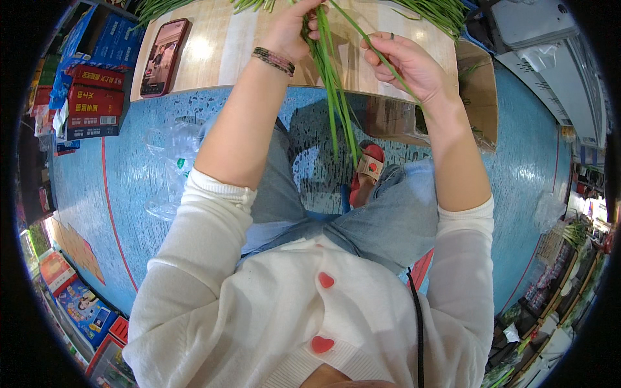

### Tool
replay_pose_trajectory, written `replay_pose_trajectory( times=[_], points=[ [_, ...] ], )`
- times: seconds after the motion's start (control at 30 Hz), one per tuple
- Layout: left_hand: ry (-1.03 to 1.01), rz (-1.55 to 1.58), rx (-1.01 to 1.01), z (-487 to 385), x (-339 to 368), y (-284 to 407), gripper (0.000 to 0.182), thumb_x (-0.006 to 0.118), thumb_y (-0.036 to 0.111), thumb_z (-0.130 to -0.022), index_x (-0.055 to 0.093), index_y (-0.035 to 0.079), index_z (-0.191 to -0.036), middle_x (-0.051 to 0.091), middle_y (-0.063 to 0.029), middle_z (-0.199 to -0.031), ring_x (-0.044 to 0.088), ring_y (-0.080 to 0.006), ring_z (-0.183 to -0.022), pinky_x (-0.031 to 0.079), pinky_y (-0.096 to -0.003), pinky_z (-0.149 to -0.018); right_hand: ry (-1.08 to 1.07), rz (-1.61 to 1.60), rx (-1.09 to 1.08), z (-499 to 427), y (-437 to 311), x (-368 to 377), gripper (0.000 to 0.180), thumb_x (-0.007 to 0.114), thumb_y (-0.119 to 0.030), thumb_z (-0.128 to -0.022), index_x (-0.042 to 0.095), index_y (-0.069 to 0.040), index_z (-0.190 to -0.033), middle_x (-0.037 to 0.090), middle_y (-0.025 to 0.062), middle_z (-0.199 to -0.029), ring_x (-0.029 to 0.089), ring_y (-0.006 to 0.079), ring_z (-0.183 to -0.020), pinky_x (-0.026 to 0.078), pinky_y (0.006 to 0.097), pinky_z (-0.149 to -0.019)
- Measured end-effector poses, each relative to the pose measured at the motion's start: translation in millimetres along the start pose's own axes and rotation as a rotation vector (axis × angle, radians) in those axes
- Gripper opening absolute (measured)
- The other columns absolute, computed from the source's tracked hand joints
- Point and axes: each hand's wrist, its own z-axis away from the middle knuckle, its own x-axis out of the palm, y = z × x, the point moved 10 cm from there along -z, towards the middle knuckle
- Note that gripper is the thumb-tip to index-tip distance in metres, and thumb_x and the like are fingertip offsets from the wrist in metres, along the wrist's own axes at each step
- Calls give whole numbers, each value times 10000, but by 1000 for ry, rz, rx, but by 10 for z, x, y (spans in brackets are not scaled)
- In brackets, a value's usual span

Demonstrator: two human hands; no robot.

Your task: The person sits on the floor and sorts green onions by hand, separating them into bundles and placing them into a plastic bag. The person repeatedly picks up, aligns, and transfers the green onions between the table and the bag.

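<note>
My left hand [296, 29], at the table's far side, is closed on a small bunch of long green stalks [332, 92], perhaps garlic chives, that hang down past the near edge of the wooden table [218, 63]. Right of it, my right hand [398, 60] has its thumb and fingers at one single stalk [361, 31], which runs from the left hand down across the right palm to the wrist. More green stalks [432, 14] lie in a pile at the back right, others [160, 9] at the back left, and a few [252, 5] between.
A phone [165, 58] with a lit screen lies on the table's left end. Red and blue cartons [97, 94] are stacked at the left. An open cardboard box [478, 92] stands right of the table. A clear plastic bag [170, 165] lies on the blue floor.
</note>
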Motion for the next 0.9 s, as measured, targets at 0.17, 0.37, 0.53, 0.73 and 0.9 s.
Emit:
replay_pose_trajectory(
  times=[0.17, 0.37, 0.53, 0.73, 0.9],
  points=[
    [-46, 113, 10, -43, -44, 87, 151, 567, 213, -848, 551, 64, -842, 568, -3, -752, 407, -49, -528, 312, -191, -437, 38, 55, -49, -4, -29, -34, 227, 577, -208, -833, 562, -16, -952, 585, 31, -719, 461, 51, -517, 336, 172, -470],
    [-11, 131, 20, -27, -37, 96, 143, 567, 217, -848, 543, 77, -838, 568, -3, -758, 408, -57, -529, 308, -191, -443, 78, 130, -69, 10, -42, -40, 240, 564, -218, -841, 566, -9, -959, 574, 22, -699, 419, 44, -505, 298, 166, -454],
    [24, -19, 43, 30, 39, 155, 127, 580, 221, -839, 550, 100, -863, 536, 19, -713, 400, -54, -528, 299, -196, -452, 40, 316, -56, 15, -86, 57, 260, 487, -253, -890, 568, -30, -995, 519, -31, -669, 377, 22, -520, 279, 163, -464],
    [-195, -314, -69, 246, 509, -128, 127, 570, 224, -840, 554, 104, -875, 497, 52, -677, 393, -31, -499, 284, -174, -426, 101, 282, -84, 11, -88, 29, 261, 479, -279, -890, 577, -44, -949, 493, -44, -643, 363, 17, -528, 265, 155, -473],
    [-194, -291, -89, 245, 508, -131, 129, 554, 226, -848, 557, 98, -869, 514, 53, -706, 378, -18, -498, 279, -164, -429, 165, 276, -290, 282, -630, -169, 226, 539, -261, -841, 596, -43, -852, 515, -39, -627, 393, 26, -536, 268, 156, -467]
  ],
)
